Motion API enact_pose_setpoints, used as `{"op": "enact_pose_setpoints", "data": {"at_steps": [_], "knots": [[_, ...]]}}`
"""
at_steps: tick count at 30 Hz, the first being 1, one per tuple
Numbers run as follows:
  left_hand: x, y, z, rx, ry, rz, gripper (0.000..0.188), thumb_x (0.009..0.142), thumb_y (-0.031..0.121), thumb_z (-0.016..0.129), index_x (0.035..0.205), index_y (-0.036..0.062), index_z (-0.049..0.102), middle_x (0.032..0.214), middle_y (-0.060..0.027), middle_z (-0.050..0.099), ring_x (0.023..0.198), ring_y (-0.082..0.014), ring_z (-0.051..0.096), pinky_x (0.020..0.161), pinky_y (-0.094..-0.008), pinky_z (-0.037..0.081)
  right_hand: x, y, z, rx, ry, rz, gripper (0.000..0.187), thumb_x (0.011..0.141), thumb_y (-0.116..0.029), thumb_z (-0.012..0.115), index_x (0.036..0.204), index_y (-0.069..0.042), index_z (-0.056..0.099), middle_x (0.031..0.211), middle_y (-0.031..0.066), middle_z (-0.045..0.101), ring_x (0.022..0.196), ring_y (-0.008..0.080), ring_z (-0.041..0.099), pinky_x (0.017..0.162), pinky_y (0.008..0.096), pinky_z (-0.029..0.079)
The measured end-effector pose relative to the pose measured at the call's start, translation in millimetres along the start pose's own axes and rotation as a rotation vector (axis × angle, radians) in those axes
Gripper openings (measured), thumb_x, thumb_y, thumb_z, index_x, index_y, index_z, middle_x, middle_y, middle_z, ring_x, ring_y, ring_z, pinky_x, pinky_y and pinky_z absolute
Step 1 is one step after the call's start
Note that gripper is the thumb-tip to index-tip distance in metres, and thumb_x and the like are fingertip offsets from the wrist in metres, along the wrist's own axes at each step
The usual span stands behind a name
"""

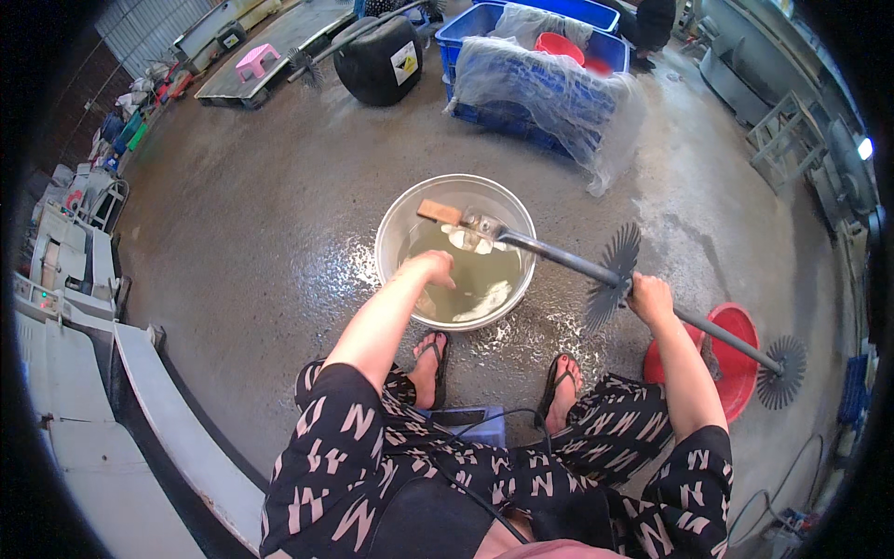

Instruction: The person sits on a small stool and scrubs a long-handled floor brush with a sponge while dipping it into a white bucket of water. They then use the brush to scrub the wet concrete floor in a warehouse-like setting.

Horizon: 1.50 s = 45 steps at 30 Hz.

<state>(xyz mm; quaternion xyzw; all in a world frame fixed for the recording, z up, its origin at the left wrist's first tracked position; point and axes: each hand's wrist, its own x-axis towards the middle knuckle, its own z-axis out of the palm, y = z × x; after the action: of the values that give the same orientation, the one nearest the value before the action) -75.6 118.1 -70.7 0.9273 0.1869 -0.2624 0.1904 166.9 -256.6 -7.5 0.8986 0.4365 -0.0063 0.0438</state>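
My right hand (650, 298) is wrapped around a long grey metal shaft (559, 256), just beside a dark toothed disc (613, 279). A second toothed disc (781, 372) sits near the shaft's right end. The shaft's left end, with a metal fitting (480, 224) and a brown block (440, 212), lies over a round pale tub (387, 219) of murky water. White pieces (488, 300) show in the water. My left hand (434, 267) is over the tub, below the fitting, its fingers loosely bent and apart; nothing shows in them.
A red basin (738, 321) stands under the shaft's right part. Ahead are blue crates (531, 119) draped with netting (559, 70), and a black drum (380, 61). White machinery (70, 373) lines the left. A cable (484, 416) runs near my feet on the wet floor (270, 205).
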Motion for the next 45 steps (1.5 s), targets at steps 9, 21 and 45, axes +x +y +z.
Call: {"op": "enact_pose_setpoints", "data": {"at_steps": [9, 21, 45], "knots": [[116.8, -4.9, 89.9, 0.017, -0.259, -0.215, 0.043, 0.067, 0.023, 0.076, 0.105, 0.0069, 0.068, 0.113, -0.0129, 0.064, 0.102, -0.0302, 0.062, 0.089, -0.0398, 0.048, 5.2, 4.6, 35.5, 0.014, -0.131, -0.013, 0.012, 0.071, -0.013, 0.06, 0.079, -0.005, 0.059, 0.073, 0.019, 0.064, 0.069, 0.0345, 0.065, 0.063, 0.0459, 0.051], [119.0, 8.8, 153.6, -0.149, -0.201, -0.367, 0.044, 0.064, 0.024, 0.076, 0.103, 0.005, 0.068, 0.11, -0.0145, 0.065, 0.097, -0.0299, 0.063, 0.087, -0.039, 0.049, -9.1, 11.4, 48.6, 0.038, 0.037, -0.078, 0.004, 0.071, -0.01, 0.057, 0.071, -0.007, 0.06, 0.071, 0.0136, 0.063, 0.067, 0.0333, 0.063, 0.059, 0.0444, 0.05], [-56.4, 111.1, -60.4, -0.018, 0.635, 0.217, 0.061, 0.068, 0.034, 0.07, 0.121, 0.0117, 0.051, 0.111, -0.0151, 0.059, 0.094, -0.0331, 0.062, 0.077, -0.0438, 0.051, 6.1, -14.8, 27.4, 0.033, -0.089, 0.091, 0.012, 0.078, -0.013, 0.055, 0.086, -0.007, 0.061, 0.077, 0.017, 0.066, 0.075, 0.0341, 0.067, 0.067, 0.0447, 0.054]]}}
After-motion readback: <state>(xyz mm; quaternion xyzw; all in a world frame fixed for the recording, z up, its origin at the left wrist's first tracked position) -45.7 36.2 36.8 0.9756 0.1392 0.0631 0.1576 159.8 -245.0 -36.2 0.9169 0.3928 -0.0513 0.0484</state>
